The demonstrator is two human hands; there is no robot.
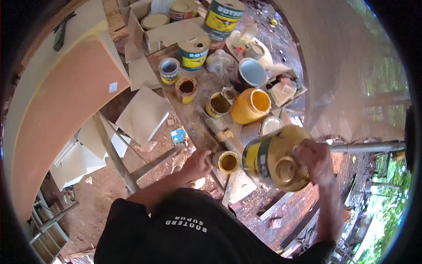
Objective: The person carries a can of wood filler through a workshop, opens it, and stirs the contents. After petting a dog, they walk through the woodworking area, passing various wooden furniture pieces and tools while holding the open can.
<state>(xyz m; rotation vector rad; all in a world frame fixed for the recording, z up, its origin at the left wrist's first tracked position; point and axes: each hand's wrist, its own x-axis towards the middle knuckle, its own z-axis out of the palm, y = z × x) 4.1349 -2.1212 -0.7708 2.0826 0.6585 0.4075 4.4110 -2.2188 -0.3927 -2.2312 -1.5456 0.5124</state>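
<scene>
My right hand (314, 161) grips a large metal paint can (263, 160) at its top. The can is tipped on its side, and its round capped opening (285, 170) faces me. My left hand (196, 164) is closed on the side of a small open can (228, 162) with yellow-brown contents. The large can hangs just right of the small one, and I see no stream between them. Beyond them stand an orange-coated plastic jar (251, 107) and a yellow-stained open can (217, 105).
The narrow wooden bench (193, 119) also bears a brown-rimmed can (186, 89), a grey-lined pail (252, 72) and labelled paint cans (193, 53). A curved panel (74, 88) stands at left. Boards (143, 115) lie on the dirt floor, and a mesh sheet (347, 75) hangs at right.
</scene>
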